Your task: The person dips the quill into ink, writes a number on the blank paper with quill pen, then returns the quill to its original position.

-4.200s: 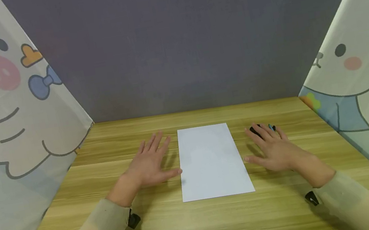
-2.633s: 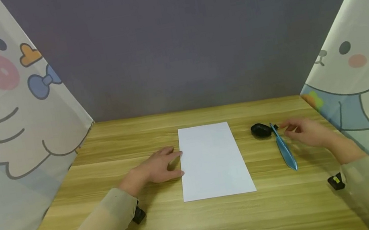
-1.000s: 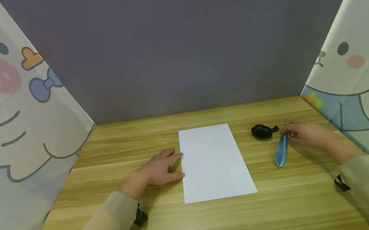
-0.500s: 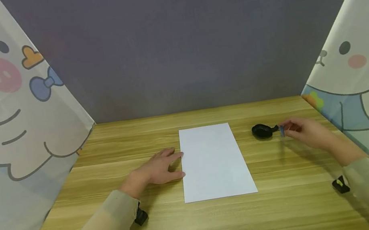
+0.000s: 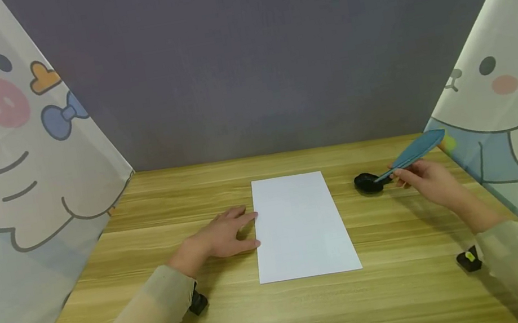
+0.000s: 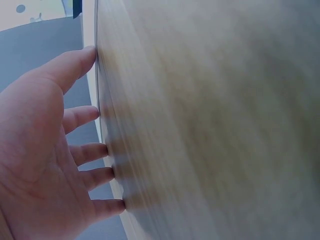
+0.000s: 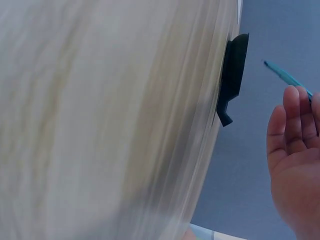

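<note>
The right hand (image 5: 428, 183) pinches a plain blue quill (image 5: 417, 150) above a dish (image 5: 364, 184).

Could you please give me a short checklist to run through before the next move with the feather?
1. Feather held in the right hand: ok.
2. Feather tip touching the dish: not ok; they overlap in the head view, but the right wrist view shows a gap.
3. Ink in the dish: cannot tell; no view shows its inside clearly.
4. Paper flat and unmarked: ok.
5. Left hand at the paper's left edge: ok; whether it presses firmly, cannot tell.
</note>
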The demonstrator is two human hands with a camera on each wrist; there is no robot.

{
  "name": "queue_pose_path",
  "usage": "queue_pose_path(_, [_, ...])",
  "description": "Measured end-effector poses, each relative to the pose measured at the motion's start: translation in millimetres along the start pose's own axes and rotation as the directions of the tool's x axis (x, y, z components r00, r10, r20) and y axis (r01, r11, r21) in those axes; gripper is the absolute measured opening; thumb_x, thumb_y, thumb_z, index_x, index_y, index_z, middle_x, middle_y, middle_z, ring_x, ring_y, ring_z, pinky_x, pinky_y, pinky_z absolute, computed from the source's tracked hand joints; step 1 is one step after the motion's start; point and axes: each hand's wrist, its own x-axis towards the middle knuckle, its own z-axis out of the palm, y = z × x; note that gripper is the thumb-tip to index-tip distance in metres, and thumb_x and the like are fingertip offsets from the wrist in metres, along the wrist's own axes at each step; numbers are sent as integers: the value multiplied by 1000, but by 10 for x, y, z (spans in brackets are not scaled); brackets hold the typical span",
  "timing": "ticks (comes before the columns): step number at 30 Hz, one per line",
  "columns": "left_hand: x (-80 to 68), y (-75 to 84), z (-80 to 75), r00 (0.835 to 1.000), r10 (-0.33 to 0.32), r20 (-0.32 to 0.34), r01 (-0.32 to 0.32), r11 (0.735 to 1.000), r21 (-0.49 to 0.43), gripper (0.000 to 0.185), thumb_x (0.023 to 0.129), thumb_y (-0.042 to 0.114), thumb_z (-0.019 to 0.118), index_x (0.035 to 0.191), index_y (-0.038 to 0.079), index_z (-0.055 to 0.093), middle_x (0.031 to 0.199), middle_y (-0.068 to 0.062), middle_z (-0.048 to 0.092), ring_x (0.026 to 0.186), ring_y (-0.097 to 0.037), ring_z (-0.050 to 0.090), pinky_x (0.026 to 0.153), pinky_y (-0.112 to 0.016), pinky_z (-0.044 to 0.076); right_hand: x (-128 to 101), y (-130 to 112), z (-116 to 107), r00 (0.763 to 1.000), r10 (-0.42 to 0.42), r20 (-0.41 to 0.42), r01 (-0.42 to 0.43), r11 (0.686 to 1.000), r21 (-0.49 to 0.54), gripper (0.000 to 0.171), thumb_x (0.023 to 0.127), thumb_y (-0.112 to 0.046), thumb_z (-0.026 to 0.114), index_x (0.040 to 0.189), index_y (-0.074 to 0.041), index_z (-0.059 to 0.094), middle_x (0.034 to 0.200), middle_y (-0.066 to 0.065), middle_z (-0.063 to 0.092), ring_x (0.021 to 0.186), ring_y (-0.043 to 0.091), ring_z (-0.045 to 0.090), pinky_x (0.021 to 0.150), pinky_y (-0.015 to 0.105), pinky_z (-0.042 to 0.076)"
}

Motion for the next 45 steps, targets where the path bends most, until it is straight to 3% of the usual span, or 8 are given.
queue_pose_path(5, [3,2,-10,1000,1,2,-1,1000,5,81,107,58,64,174,22,35,183,-20,21,169,-49,19,135,-70,19,39,-5,35,999,-47,-16,48,995,88,37,119,-18,49,134,10,67,107,2,78,88,2,73,75,22,63])
queue_pose_path(10, [-6,6,-12,1000,10,1,-10,1000,-4,83,107,60,64,174,22,35,183,-21,21,169,-50,18,135,-71,17,74,3,62,997,-71,18,67,981,180,39,120,-14,43,139,17,59,105,-13,73,90,1,73,75,23,62])
queue_pose_path(23, [2,-11,-2,1000,-4,1,4,1000,4,82,107,59,63,174,22,35,183,-19,21,169,-49,19,136,-70,19,163,-50,81,998,21,64,-29,992,121,38,120,-20,48,130,13,65,110,17,74,88,6,73,75,29,64])
queue_pose_path(45, [22,-36,26,1000,0,-3,0,1000,7,82,107,60,62,175,23,34,183,-18,20,169,-49,19,136,-70,18,260,43,135,988,70,135,-84,991,108,40,119,-21,48,130,15,65,113,27,74,86,8,74,75,29,65])
